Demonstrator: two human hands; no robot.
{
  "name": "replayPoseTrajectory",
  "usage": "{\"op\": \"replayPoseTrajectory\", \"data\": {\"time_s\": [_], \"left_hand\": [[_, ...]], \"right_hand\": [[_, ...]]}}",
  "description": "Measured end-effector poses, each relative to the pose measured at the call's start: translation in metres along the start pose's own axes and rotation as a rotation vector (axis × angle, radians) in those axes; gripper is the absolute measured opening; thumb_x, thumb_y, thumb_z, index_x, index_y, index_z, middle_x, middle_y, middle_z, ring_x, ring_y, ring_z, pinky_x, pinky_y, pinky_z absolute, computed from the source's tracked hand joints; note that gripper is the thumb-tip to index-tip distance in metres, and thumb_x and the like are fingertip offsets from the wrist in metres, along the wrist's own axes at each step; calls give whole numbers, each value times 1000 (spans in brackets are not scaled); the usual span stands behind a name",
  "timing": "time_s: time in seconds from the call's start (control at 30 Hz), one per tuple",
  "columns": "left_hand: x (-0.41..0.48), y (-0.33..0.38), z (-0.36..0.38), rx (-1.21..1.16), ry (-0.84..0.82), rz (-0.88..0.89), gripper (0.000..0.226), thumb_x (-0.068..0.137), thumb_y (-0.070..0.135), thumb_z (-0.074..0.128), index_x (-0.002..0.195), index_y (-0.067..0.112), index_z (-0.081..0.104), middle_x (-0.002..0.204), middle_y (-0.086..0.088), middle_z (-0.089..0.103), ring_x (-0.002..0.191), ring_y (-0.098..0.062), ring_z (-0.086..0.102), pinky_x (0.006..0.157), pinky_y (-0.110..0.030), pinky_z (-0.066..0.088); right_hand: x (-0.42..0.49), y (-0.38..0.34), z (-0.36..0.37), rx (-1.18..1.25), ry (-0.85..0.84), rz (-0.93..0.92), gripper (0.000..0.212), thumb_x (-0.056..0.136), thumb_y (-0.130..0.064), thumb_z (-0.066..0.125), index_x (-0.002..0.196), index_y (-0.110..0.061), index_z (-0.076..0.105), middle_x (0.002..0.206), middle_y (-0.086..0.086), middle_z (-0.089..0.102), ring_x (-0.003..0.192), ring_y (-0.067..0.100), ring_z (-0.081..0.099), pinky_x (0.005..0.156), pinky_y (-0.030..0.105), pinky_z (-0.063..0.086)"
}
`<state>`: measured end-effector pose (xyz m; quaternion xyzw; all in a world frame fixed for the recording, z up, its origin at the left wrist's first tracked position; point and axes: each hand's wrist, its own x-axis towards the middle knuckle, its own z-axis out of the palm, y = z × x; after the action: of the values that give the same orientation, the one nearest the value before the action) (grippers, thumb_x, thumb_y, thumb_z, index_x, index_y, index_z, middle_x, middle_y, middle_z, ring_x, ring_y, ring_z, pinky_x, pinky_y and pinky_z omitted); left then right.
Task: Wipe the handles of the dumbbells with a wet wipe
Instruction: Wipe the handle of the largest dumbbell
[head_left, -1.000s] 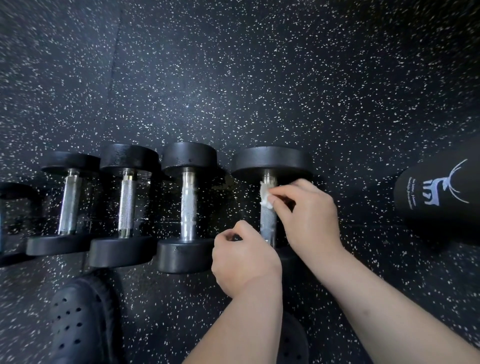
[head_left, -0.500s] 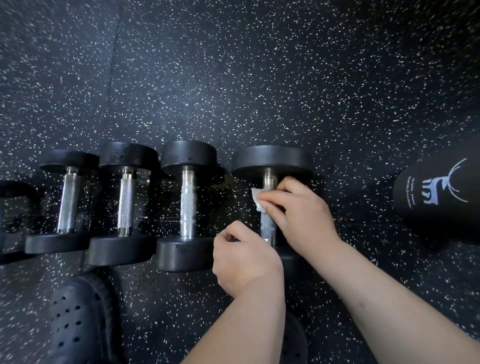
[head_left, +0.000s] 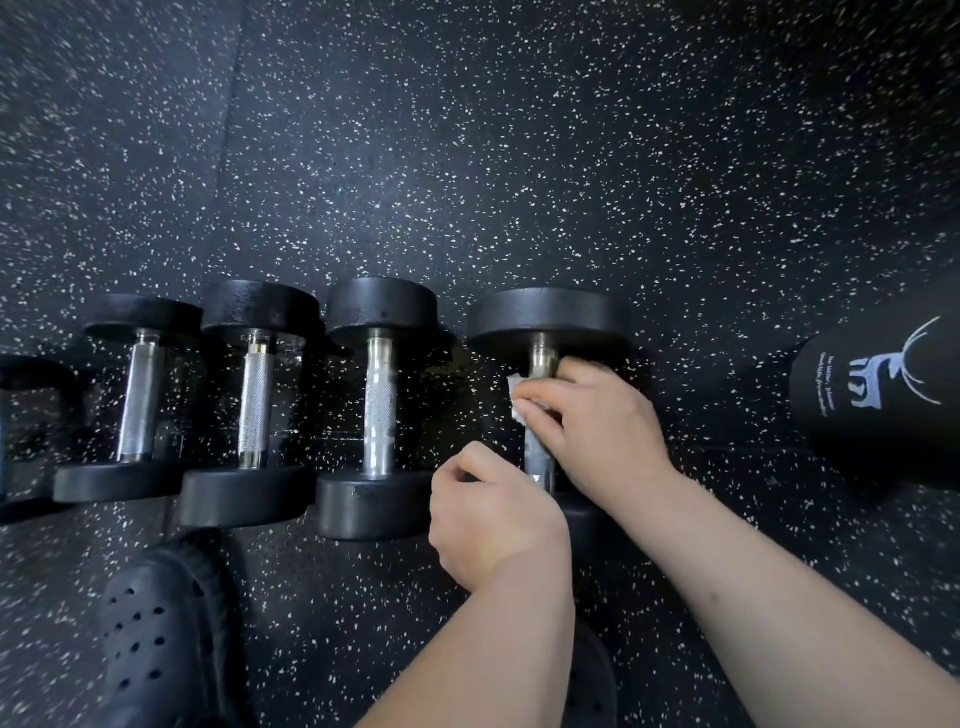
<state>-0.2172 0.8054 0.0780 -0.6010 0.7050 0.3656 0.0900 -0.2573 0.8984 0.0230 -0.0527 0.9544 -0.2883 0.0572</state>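
The likeliest slip is a roll. The dumbbell lies on round heads on the speckled floor, and a sideways push from the wiping stroke could turn it out from under the hands unless it is braced. The wet wipe looks small and bunched, with only a corner showing past the fingertips, so it may snag on the knurled steel, tear, or slide out of the pinch. It may also pass over only the top of the bar and miss the underside.

The right hand is clamped over the far part of the handle, pressing the wipe to the bar with fingers and thumb wrapped round. The left hand sits nearer the body with its fingers curled, just beside the near end of the same handle. Whether it grips the near head or holds nothing I cannot tell, since its own back hides that.

A bare stretch of handle shows between the two hands — another shows just beyond the right hand's fingers, under the far head. The other dumbbells lie in a row to the left of the left hand, untouched by either. A black container lies well off to the right of the right hand.
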Motion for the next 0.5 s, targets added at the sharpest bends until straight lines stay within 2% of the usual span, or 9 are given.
{"op": "replayPoseTrajectory", "data": {"time_s": [0.2, 0.3, 0.4, 0.5], "left_hand": [[9, 0, -3, -28, -15, -32, 45, 104, 35, 31, 110, 14, 71, 98, -6, 67, 92, -31, 54, 80, -38, 37], [17, -6, -3, -50, -33, -52, 47, 106, 31, 31, 113, 6, 69, 107, -12, 68, 102, -36, 56, 83, -39, 37], [18, -10, -1, -67, -34, -73, 48, 103, 35, 32, 101, 6, 71, 101, -12, 70, 101, -38, 60, 86, -43, 46], [16, -7, -2, -77, -34, -61, 49, 99, 38, 33, 81, 10, 68, 81, -6, 66, 93, -36, 61, 81, -43, 48]], "right_hand": [[-5, 1, -2, 106, 40, 60, 18, 100, -46, 63, 109, -39, 77, 92, -10, 58, 88, 13, 58, 75, 39, 54], [-8, 3, -3, 182, 66, 97, 16, 100, -44, 66, 111, -39, 78, 91, -12, 58, 78, 8, 56, 74, 37, 54], [-10, 3, -5, 168, 66, 110, 17, 99, -47, 66, 112, -44, 77, 85, -11, 56, 77, 10, 56, 70, 35, 52], [-3, -6, -6, -49, -15, 16, 19, 101, -52, 59, 111, -45, 74, 84, -11, 66, 83, 16, 64, 66, 34, 53]]}}
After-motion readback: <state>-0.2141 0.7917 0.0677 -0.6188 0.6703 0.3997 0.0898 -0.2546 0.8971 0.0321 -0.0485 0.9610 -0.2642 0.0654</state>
